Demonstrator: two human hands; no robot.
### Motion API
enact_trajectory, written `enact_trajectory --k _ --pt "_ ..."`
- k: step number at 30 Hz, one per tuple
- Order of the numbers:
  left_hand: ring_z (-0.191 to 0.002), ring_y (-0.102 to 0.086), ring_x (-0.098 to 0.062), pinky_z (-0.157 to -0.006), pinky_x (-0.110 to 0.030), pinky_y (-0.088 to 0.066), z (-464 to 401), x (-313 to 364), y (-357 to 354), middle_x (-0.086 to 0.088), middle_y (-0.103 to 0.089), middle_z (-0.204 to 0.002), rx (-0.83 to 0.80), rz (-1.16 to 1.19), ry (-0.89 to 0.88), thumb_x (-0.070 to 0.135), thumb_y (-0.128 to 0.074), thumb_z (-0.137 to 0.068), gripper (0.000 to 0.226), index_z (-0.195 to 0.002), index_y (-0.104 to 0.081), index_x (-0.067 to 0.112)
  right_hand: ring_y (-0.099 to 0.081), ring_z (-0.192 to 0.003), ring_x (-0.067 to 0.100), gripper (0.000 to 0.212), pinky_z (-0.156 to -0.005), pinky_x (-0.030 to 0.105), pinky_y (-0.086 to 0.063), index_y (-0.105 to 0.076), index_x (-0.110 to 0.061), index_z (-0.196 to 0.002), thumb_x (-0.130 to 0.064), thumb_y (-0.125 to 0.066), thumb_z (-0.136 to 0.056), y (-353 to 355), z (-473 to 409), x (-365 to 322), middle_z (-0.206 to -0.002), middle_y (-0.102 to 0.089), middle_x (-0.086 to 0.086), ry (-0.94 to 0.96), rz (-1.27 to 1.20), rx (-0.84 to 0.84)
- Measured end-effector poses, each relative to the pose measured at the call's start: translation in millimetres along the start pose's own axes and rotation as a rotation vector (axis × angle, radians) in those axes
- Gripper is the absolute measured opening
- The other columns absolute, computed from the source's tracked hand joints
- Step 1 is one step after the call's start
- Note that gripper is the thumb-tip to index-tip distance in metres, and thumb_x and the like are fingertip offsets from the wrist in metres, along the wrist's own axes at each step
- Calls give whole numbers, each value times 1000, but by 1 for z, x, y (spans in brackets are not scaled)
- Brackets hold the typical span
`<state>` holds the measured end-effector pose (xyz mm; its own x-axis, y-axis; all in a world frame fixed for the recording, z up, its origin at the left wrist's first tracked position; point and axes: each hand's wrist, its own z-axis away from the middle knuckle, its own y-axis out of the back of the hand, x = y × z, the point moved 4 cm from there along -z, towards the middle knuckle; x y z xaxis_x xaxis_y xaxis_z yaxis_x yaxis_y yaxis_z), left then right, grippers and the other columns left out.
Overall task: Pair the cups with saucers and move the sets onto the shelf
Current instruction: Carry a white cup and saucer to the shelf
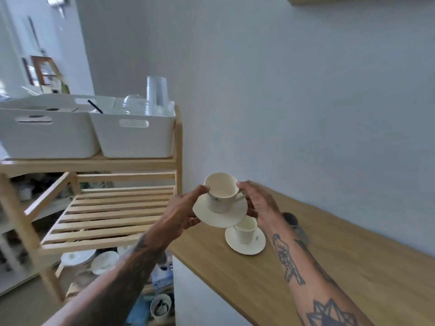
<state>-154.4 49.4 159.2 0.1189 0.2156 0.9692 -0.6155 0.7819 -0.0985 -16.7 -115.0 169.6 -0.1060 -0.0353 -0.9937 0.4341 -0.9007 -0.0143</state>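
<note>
A cream cup (221,192) stands on a cream saucer (219,216), and both hang in the air above the counter's left end. My left hand (182,211) grips the saucer's left rim, thumb against the cup. My right hand (257,203) holds the saucer's right side, thumb on the cup's rim by its handle. A second cup (246,231) sits on its own saucer (244,245) on the wooden counter (329,267), just below the held set. The slatted wooden shelf (110,215) lies to the left, bare.
Two white bins (131,137) with clear plastic cups fill the rack's top level. White bowls (103,262) sit on the level below the slatted shelf. A dark object (290,218) lies on the counter behind my right wrist. The wall runs along the counter's far side.
</note>
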Motion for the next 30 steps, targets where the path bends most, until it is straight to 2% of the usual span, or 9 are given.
enact_trajectory --k 3,6,11,14,17,21,24,26,30 --pt "-82 -70 -29 -67 -34 -58 13 -4 64 -16 -77 -88 149 28 -24 46 -80 -76 48 -99 -73 4 -68 -80 23 18 -69 34 -56 -77 -23 -75 -40 -79 -71 -69 1 9 -93 -74 6 -25 6 -101" --pt "-78 -70 -26 -65 -32 -55 26 -11 126 -11 -76 -79 261 67 -16 46 -81 -75 48 -99 -73 5 -70 -80 26 22 -63 40 -59 -76 -24 -82 -43 -78 -71 -137 5 23 -97 -74 9 -61 39 -218" --pt "-77 -72 -25 -65 -33 -58 40 -27 217 -4 -78 -66 418 93 23 51 -83 -69 47 -94 -75 12 -68 -98 28 27 -92 46 -56 -78 -25 -87 -44 -80 -68 -235 16 45 -107 -75 7 -110 46 -357" --pt "-68 -70 -20 -65 -33 -56 38 -38 260 -5 -76 -71 453 105 40 53 -82 -68 52 -99 -76 12 -67 -88 25 18 -75 36 -53 -77 -24 -77 -40 -79 -72 -284 17 58 -101 -75 7 -133 65 -398" --pt "-66 -67 -20 -53 -27 -53 21 -48 298 -5 -75 -73 496 139 74 48 -83 -69 54 -105 -74 8 -66 -91 29 14 -74 37 -54 -75 -23 -74 -36 -80 -73 -327 4 77 -101 -73 9 -166 68 -401" --pt "-62 -68 -19 -47 -24 -51 -37 -66 352 -9 -73 -81 557 141 101 43 -82 -74 52 -106 -72 4 -66 -95 31 12 -60 30 -48 -73 -26 -78 -37 -78 -74 -387 -42 116 -105 -72 10 -196 94 -413" --pt "-66 -72 -18 -48 -22 -52 -101 -83 390 -11 -75 -93 578 117 110 42 -81 -76 45 -104 -73 8 -66 -99 30 21 -66 39 -54 -74 -23 -86 -41 -76 -74 -437 -94 148 -108 -72 8 -191 148 -368" --pt "-77 -74 -22 -57 -28 -57 -145 -90 413 -14 -75 -100 604 111 85 41 -81 -76 45 -105 -72 7 -67 -97 30 20 -78 43 -59 -72 -22 -81 -39 -77 -73 -468 -128 165 -107 -71 9 -192 154 -330" --pt "-97 -71 -34 -92 -45 -59 -226 -96 452 -17 -72 -106 657 78 26 46 -83 -74 50 -101 -68 7 -64 -67 20 19 -64 36 -59 -68 -23 -76 -40 -77 -74 -523 -195 190 -79 -66 4 -199 154 -291"
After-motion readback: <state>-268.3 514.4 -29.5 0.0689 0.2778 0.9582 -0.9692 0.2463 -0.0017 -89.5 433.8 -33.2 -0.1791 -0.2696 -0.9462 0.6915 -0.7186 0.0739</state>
